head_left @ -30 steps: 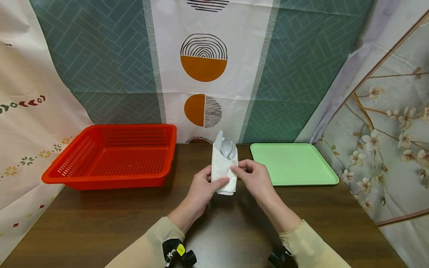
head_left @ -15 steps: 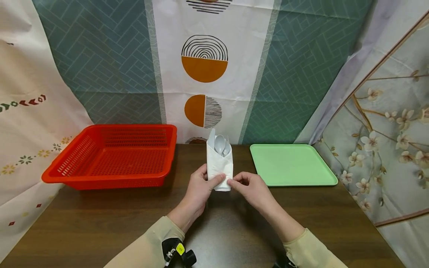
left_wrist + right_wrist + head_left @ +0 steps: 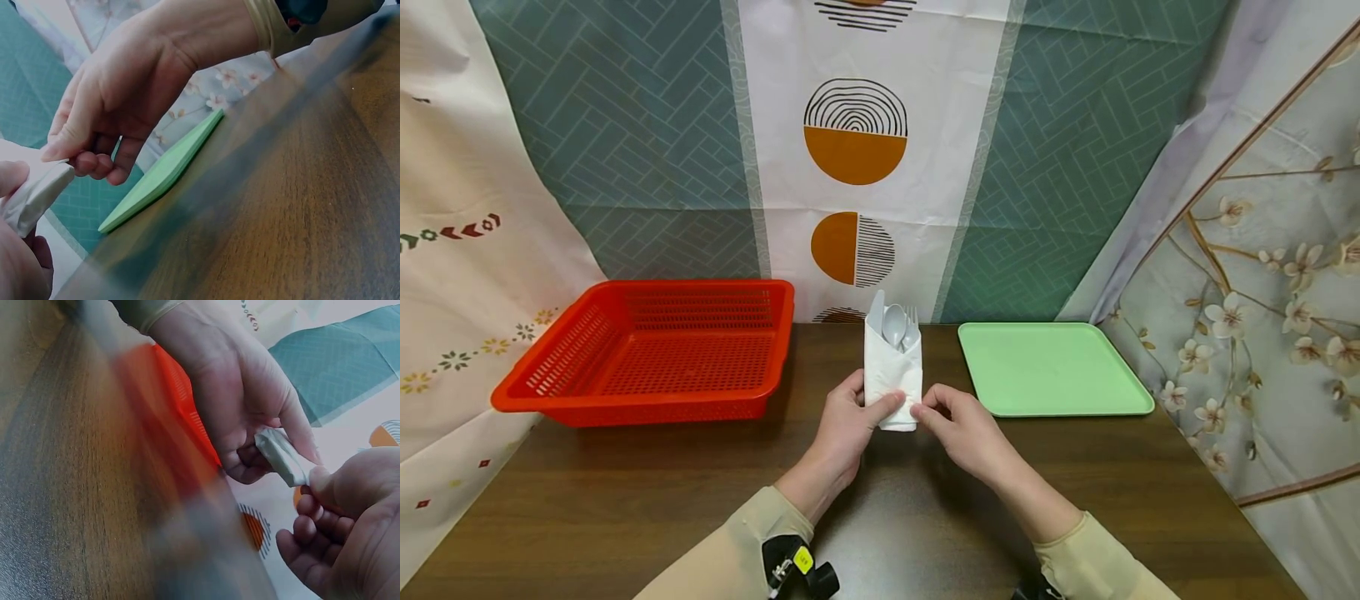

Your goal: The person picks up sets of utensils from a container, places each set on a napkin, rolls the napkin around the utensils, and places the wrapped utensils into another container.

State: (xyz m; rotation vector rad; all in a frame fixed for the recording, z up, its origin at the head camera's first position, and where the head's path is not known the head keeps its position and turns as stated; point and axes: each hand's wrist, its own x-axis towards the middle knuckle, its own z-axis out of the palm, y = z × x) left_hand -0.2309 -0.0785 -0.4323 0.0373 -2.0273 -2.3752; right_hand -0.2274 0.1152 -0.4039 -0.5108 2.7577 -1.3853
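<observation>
A folded white paper napkin (image 3: 891,367) stands upright over the table as a pocket. Out of its top stick a pale plastic knife (image 3: 876,312), a spoon (image 3: 894,323) and a fork (image 3: 912,323). My left hand (image 3: 841,423) grips the napkin's lower left side, thumb across the front and fingers behind. At the lower right edge my right hand (image 3: 964,427) pinches the napkin between thumb and index finger. In the right wrist view the napkin's folded bottom end (image 3: 281,456) lies between both hands; the cutlery is hidden there.
A red perforated plastic basket (image 3: 647,408) is at the back left of the brown wooden table (image 3: 685,483). Toward the back right lies a light green tray (image 3: 1060,367). Patterned cloths (image 3: 685,150) hang behind and at both sides.
The napkin with the cutlery has shifted slightly left. My right thumb has moved from higher on the napkin's front down to its lower right edge. My left hand keeps its grip.
</observation>
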